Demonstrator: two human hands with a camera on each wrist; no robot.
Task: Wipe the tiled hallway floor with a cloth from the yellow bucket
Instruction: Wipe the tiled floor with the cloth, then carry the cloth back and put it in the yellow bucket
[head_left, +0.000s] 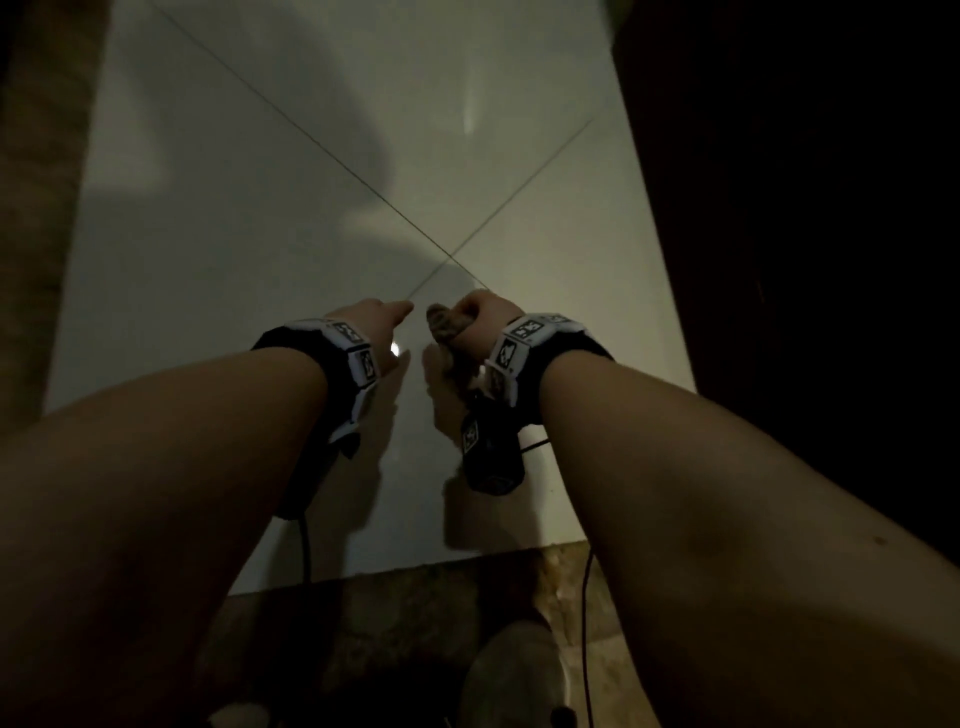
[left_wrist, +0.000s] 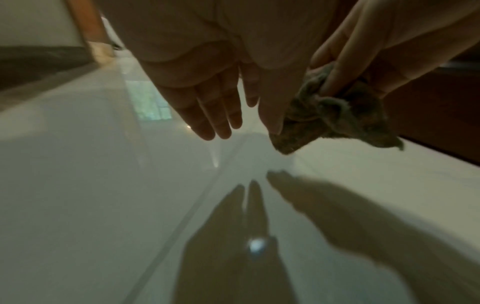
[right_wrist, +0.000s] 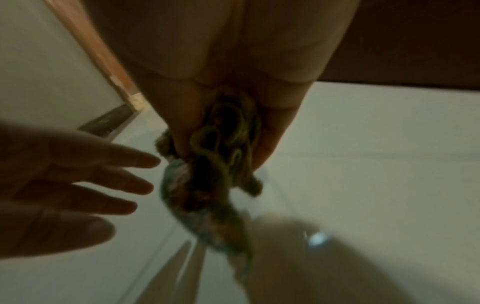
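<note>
My right hand (head_left: 480, 317) grips a bunched, mottled brown-green cloth (head_left: 441, 322) just above the pale glossy tiled floor (head_left: 234, 218). In the right wrist view the cloth (right_wrist: 215, 164) hangs crumpled from between my thumb and fingers (right_wrist: 275, 131). From the left wrist view the cloth (left_wrist: 332, 121) dangles at the right, held by the right hand (left_wrist: 363, 57). My left hand (head_left: 374, 319) hovers beside it with straight, spread fingers (left_wrist: 215, 115), holding nothing. The left hand (right_wrist: 78, 185) reaches toward the cloth without touching it. No yellow bucket is in view.
Grout lines cross just ahead of my hands (head_left: 451, 257). A dark wooden surface (head_left: 805, 208) borders the floor on the right, a brownish wall (head_left: 47, 182) on the left. A speckled darker step (head_left: 415, 613) and a foot (head_left: 514, 670) lie near me. A wooden door frame (left_wrist: 88, 30) stands far left.
</note>
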